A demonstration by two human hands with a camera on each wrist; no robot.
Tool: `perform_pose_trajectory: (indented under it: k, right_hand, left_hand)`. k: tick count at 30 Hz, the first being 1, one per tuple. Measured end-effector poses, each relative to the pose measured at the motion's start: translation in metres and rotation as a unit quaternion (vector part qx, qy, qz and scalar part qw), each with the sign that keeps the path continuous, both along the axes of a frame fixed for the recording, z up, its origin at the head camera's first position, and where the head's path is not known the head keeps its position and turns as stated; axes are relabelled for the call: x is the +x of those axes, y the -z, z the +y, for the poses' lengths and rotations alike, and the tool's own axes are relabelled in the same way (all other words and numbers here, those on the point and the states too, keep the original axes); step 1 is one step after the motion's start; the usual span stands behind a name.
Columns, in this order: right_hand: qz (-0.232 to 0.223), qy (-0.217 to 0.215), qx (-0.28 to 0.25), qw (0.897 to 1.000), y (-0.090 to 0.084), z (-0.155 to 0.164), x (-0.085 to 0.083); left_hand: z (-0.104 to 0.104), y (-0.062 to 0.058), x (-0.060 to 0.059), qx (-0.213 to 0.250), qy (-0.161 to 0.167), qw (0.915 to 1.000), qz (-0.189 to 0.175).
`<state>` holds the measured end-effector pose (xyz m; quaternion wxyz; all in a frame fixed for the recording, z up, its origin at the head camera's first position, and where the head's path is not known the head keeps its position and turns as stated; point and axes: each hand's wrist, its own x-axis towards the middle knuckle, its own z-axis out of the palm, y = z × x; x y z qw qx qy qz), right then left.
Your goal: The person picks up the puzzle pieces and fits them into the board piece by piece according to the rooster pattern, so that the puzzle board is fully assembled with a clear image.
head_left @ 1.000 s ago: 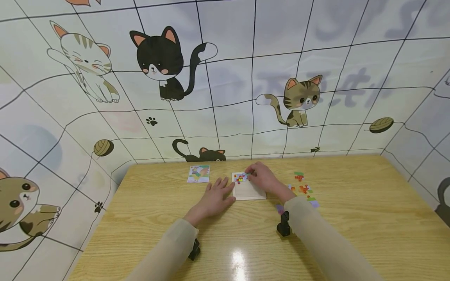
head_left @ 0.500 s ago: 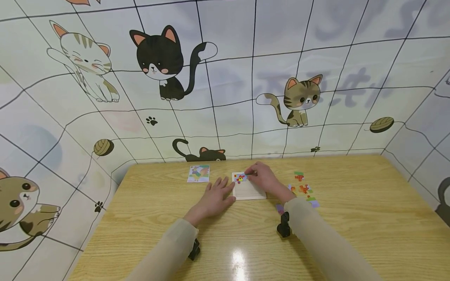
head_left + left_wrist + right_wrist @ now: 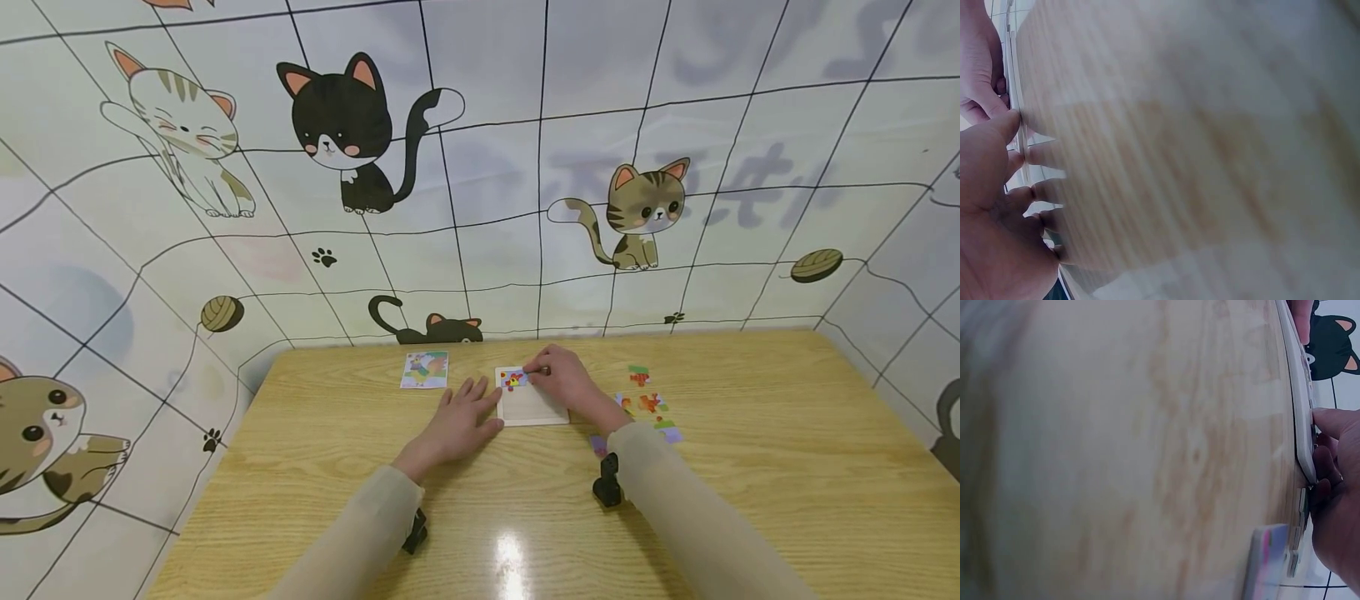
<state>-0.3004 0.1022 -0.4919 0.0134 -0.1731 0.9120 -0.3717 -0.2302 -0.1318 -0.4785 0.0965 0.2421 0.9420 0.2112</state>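
Observation:
A white puzzle tray (image 3: pixel 528 409) lies at the table's middle, with a few colourful pieces (image 3: pixel 512 380) set in its top left corner. My left hand (image 3: pixel 472 398) rests flat on the table, its fingers against the tray's left edge (image 3: pixel 1017 81). My right hand (image 3: pixel 542 372) reaches over the tray's top right, with bent fingertips pinching a small puzzle piece against the top row. In the right wrist view the right hand's fingers (image 3: pixel 1335 487) sit at the tray's rim (image 3: pixel 1300 412); the piece itself is hidden there.
Several loose puzzle pieces (image 3: pixel 647 404) lie to the right of the tray. A picture card (image 3: pixel 424 370) lies to its left. The wooden table (image 3: pixel 750 467) stands against a wall with cat drawings. Black wrist mounts (image 3: pixel 606 482) hang under both sleeves.
My right hand's fingertips have shifted slightly along the tray's top row. The left hand and the tray have stayed put.

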Motion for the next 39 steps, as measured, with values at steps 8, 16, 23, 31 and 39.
perform_pose_trajectory:
  k: [8,16,23,31,39]
  right_hand:
    - [0.004,-0.004,-0.007,1.000,0.0000,0.0015,0.0013]
    - [0.007,-0.006,-0.003,1.000,-0.0009,0.0027,0.0018]
    - [0.014,-0.013,-0.004,1.000,0.0016,0.0030,0.0002]
    - [0.006,-0.023,-0.016,1.000,0.0054,0.0054,0.0013]
    - [-0.003,-0.022,-0.008,1.000,0.0043,0.0042,0.0015]
  left_hand:
    - [0.0014,-0.0003,-0.0004,-0.008,-0.001,1.0000,0.002]
    - [0.0020,0.0002,-0.0011,-0.012,0.000,0.9999,-0.001]
    - [0.0015,0.0014,-0.0021,-0.014,-0.006,0.9999,-0.006]
    - [0.0022,-0.0005,-0.0004,-0.012,-0.004,0.9999,-0.005]
    - [0.0019,0.0008,-0.0011,-0.011,-0.004,0.9999,-0.003]
